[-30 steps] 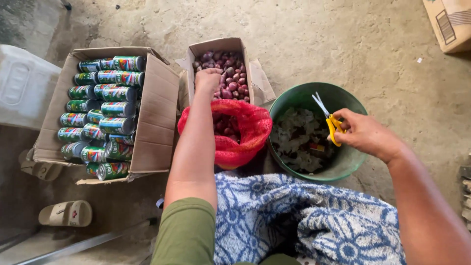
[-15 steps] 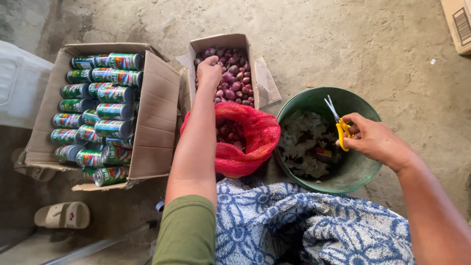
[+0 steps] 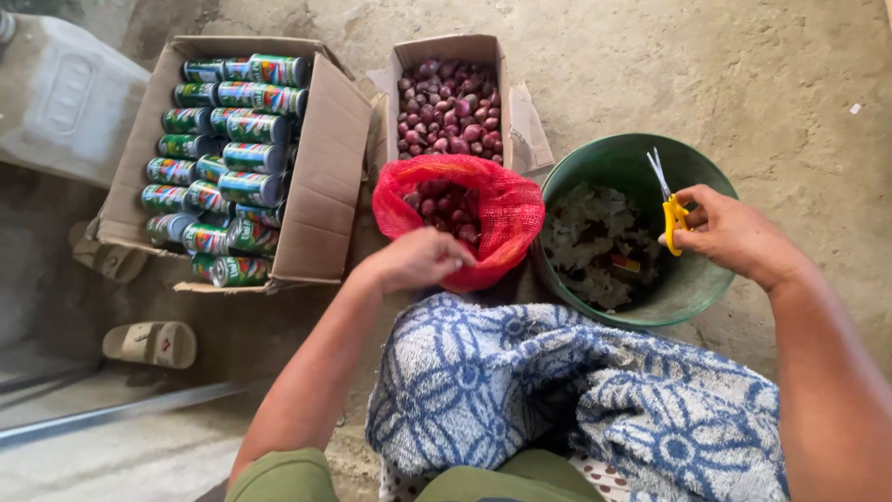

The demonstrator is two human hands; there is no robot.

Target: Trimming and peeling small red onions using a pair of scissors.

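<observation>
A red mesh bag (image 3: 483, 209) and a box (image 3: 451, 56) hold shallots; a green bucket (image 3: 692, 288) holds peelings. The left hand (image 3: 418, 260), earlier in the box, now curls shut at the bag. The right hand (image 3: 734, 232) grips yellow scissors (image 3: 671, 209).

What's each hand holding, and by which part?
Right hand holds yellow-handled scissors by the handles, blades up. Left hand rests curled at the red mesh bag; any hold is hidden.

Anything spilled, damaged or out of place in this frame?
Nothing spilled. Only oddities: a single sandal lies alone beside the can box, whose bottom flap is torn and sagging. The right hand holds the scissors blades-up over the green bucket.
</observation>
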